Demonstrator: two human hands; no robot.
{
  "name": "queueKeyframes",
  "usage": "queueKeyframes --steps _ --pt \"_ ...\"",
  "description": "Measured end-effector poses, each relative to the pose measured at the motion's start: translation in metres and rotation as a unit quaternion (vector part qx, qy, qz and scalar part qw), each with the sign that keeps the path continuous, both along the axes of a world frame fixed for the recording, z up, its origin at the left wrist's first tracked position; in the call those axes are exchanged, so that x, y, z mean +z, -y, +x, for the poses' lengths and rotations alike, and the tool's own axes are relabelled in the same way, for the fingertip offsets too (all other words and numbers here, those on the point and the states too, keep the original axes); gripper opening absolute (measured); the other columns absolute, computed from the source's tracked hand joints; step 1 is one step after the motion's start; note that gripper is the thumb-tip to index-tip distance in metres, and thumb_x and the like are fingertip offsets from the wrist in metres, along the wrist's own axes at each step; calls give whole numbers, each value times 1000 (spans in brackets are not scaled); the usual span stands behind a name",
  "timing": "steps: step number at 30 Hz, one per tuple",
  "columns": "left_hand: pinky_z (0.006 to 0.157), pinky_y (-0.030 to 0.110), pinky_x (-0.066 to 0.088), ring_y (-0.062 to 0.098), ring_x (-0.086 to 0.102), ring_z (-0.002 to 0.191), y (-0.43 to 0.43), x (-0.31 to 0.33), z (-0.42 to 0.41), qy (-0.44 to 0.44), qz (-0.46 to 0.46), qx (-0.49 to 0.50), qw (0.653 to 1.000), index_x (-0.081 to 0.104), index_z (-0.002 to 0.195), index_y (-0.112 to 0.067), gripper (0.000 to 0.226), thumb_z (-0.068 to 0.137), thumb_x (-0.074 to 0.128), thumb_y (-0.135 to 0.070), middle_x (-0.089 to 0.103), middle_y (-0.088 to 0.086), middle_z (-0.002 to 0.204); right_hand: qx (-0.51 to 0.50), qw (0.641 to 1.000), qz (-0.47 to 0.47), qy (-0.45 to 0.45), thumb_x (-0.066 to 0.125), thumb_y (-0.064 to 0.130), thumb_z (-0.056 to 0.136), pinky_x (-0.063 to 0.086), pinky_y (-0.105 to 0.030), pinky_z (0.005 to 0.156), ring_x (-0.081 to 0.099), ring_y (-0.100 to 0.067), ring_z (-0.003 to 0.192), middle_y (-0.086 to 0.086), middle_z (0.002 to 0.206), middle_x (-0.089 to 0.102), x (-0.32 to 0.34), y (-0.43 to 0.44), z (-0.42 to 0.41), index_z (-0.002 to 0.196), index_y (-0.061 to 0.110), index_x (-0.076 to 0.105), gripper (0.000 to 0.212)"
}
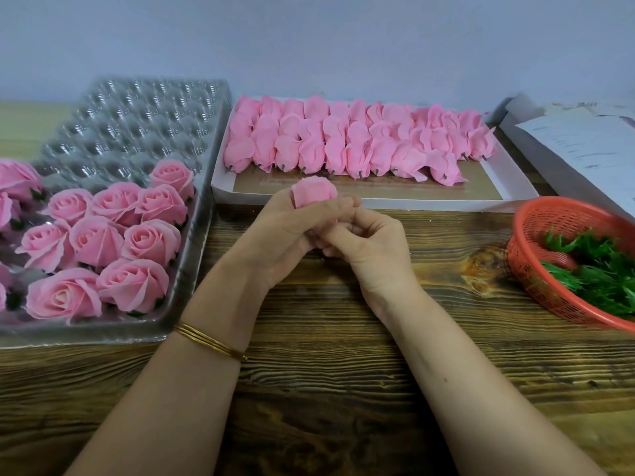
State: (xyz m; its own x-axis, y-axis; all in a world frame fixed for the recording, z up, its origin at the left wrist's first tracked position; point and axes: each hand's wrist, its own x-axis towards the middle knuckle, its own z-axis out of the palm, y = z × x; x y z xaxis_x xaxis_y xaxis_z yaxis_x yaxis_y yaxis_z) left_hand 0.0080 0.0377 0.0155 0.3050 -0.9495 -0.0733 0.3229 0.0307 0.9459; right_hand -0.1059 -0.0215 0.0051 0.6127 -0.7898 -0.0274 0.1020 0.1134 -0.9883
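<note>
A pink rose head (314, 193) sits upright between my two hands over the wooden table. My left hand (281, 235) grips it from the left, fingers curled round its lower part. My right hand (367, 242) has its fingers curled in against the flower's base from the right, which is hidden behind them. A white shallow box (508, 187) behind my hands holds several rows of unopened pink rose heads (343, 146) lying on their sides. To the left, a clear plastic cell tray (137, 118) carries several finished open roses (113, 242).
A red mesh basket (536, 266) with green leaf pieces (598, 269) stands at the right edge. Papers (584, 146) lie at the back right. A grey wall runs behind the table. Bare wood (326, 355) shows between my forearms.
</note>
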Motion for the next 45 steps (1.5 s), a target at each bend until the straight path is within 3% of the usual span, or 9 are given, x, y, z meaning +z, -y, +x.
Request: queueKeyframes --steps 7,11,16,20,26,31,34,38,45 --pt "45 25 37 13 45 50 -1 0 0 19 2 -13 1000 75 87 -7 28 80 72 -34 68 6 78 73 991 106 20 63 0 90 49 -16 55 58 -11 56 -7 62 66 4 -2 2 70 5 71 22" --pt "44 26 36 18 49 55 1 -1 -1 9 10 14 1000 78 75 -16 23 81 72 -37 69 8 81 75 993 92 16 64 0 90 49 -22 62 58 -16 61 -10 67 66 4 -2 1 79 -1 70 12" --pt "80 41 56 19 72 78 2 1 -3 -8 7 37 999 78 67 -25 19 61 83 -43 76 7 89 30 999 2 -20 75 -7 78 51 -23 69 61 -12 67 -6 70 67 2 -4 -1 90 -2 70 14" --pt "97 59 45 23 68 86 2 4 -5 -8 11 46 999 79 68 -25 19 61 83 -42 76 7 92 8 999 -39 -22 77 -5 78 50 -17 64 58 -4 58 8 57 62 1 -5 0 81 3 70 11" --pt "67 36 43 34 56 88 -5 6 0 -3 -12 -28 1000 80 79 -19 43 55 90 -53 72 10 96 48 997 51 14 70 -3 84 52 -20 63 57 -15 60 -14 67 64 3 -4 1 84 0 71 3" --pt "44 24 41 16 56 61 -7 6 1 -18 -25 -47 998 79 79 -17 38 62 86 -50 70 14 102 85 990 105 32 64 -3 88 51 -17 58 58 -14 60 -8 65 67 4 -4 2 74 5 72 18" --pt "44 25 39 27 47 68 -5 5 -1 -24 2 -6 1000 79 77 -14 33 69 84 -46 72 16 99 79 991 101 28 65 -4 87 51 -19 60 58 -15 61 -8 66 68 3 -4 3 77 2 71 13" --pt "69 35 45 23 66 80 -2 3 -2 -21 11 19 1000 80 74 -18 25 70 79 -43 76 10 95 57 993 98 30 70 -5 82 52 -22 67 60 -19 68 -13 74 66 1 -3 2 92 -4 70 10" --pt "51 27 39 24 59 77 -3 5 -3 -4 -4 -14 1000 75 65 -21 42 55 79 -61 75 6 98 75 991 111 25 69 -2 84 51 -20 64 58 -15 63 -7 64 66 3 -3 2 78 4 71 9"
